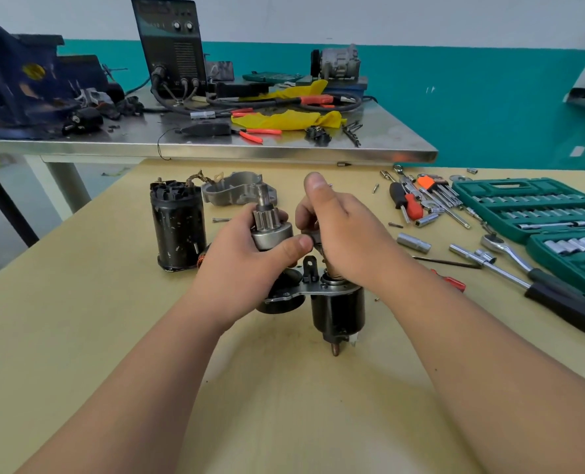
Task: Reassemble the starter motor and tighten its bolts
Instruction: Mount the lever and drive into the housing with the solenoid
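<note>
Looked like a motor repair workshop. Showed a green socket set case [537, 206] lying open on the pale tabletop [284, 388], with a ratchet [510, 251], hex keys [435, 189] and a black motor housing [178, 227] nearby. Held, on a steel tabletop [387, 138] behind, a black machine with knobs [171, 46], cables [216, 106], red-handled pliers [257, 134] and a yellow rag [284, 119].

Your left hand [248, 265] grips the silver pinion drive [271, 230] upright, toothed end up. Beneath it a grey plate [298, 294] carries a black fork lever [310, 268] and the black solenoid [339, 311], whose copper stud points toward you. The solenoid's plunger [331, 272] runs up into your curled right hand [344, 234]. The scuffed black motor body [178, 227] stands upright at left, with the grey nose housing [239, 193] lying just behind
</note>
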`<state>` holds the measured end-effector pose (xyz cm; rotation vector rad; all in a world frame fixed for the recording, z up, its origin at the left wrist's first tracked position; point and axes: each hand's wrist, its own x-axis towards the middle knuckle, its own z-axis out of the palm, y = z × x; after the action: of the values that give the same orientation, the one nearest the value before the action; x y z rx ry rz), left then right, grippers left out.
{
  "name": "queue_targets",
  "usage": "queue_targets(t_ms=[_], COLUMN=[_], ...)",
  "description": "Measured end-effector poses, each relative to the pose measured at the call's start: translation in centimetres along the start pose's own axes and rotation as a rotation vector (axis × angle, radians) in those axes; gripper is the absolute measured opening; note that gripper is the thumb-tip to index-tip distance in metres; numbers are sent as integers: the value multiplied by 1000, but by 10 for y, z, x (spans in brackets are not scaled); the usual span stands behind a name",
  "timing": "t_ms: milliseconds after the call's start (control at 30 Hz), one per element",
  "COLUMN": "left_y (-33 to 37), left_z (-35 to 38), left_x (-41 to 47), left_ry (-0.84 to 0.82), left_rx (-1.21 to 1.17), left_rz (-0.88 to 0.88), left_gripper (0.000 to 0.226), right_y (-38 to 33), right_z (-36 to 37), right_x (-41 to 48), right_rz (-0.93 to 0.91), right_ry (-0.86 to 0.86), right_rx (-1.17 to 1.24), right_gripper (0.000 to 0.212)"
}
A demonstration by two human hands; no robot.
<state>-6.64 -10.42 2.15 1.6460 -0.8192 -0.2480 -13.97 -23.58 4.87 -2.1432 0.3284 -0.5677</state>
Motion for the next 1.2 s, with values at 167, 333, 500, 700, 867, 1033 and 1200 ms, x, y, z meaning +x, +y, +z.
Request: queue_targets(t_ms=[167,333,500,700,867,1033,1200], left_y=[0,1,2,4,4,5,7], left_z=[-2,-2,-3,1,-3,-5,-5], left_x=[-1,-1,-2,-3,-2,-2,-4], left_ry=[-1,-34,-2,90,72,39,22], left_rx=[25,49,165,189,190,206,231], left_rz=[32,42,61,54,92,100,145], left_gripper=[39,33,34,45,22,35,41], right_y=[17,24,26,25,25,30,19], right_z=[-38,-63,-48,-40,-38,-47,-28], right_x=[-12,-33,-36,-38,-39,-39,-41], right_rz=[105,24,-6,-40,-49,-51,-236], right_ry=[-173,-339,-177,-149,-159,-227,-94], right_rx=[116,-80,-13,27,35,17,69], right_gripper=[28,16,20,17,18,28,31])
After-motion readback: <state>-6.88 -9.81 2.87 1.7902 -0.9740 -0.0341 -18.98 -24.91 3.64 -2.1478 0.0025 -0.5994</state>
